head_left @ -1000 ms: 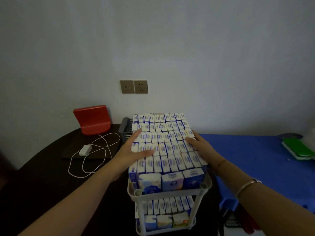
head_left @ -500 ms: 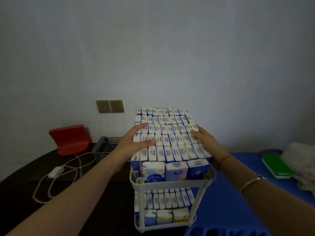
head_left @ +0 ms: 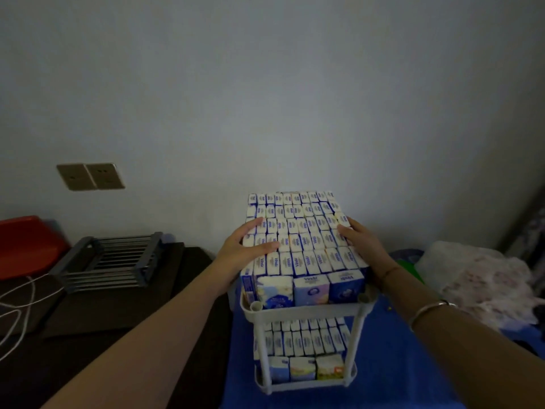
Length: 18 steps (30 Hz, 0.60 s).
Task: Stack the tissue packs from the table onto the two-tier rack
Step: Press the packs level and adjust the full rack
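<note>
White rack looks full on both tiers with tissue packs. Left hand and right hand rest flat, fingers straight, on the top layer; no loose packs visible.

A plain pale wall fills the far side in dim light, with two brown wall sockets at left. A dark counter stands near left, a blue cloth right.
</note>
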Available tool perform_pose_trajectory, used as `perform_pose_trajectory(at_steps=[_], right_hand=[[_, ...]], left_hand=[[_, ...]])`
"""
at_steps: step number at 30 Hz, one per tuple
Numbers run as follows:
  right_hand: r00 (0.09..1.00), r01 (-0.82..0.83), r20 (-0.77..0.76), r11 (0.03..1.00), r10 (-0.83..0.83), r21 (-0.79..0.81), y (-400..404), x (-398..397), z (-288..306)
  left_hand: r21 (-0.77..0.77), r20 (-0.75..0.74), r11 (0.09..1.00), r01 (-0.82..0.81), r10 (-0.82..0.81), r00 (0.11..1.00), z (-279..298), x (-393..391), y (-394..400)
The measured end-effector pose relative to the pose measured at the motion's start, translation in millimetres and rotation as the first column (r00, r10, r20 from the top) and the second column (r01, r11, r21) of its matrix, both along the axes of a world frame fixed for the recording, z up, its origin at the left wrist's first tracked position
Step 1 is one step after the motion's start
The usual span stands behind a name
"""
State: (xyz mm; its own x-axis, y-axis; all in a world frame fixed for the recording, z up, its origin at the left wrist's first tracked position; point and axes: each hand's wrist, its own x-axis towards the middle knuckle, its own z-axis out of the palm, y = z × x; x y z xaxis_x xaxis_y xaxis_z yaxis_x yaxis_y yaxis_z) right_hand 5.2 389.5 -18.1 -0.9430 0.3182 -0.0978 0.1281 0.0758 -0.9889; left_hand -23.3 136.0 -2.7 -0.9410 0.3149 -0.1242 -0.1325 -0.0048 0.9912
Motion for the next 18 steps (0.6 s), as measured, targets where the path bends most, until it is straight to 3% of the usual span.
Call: perform_pose_trajectory(at_steps=[14,18], right_hand=[[1.000,-0.008,0.017,0.997,0.009,-0.073,27,-14,-37],[0.998,-0.025,0.052,0.997,0.029,-0.071,30,-13,-35]], left_hand=[[-0.070,0.055,0.995,0.069,-0.066,0.996,-18,-12,29],[-0.111,0.008,0.990,0.083,-0.082,0.997,-15,-6,28]])
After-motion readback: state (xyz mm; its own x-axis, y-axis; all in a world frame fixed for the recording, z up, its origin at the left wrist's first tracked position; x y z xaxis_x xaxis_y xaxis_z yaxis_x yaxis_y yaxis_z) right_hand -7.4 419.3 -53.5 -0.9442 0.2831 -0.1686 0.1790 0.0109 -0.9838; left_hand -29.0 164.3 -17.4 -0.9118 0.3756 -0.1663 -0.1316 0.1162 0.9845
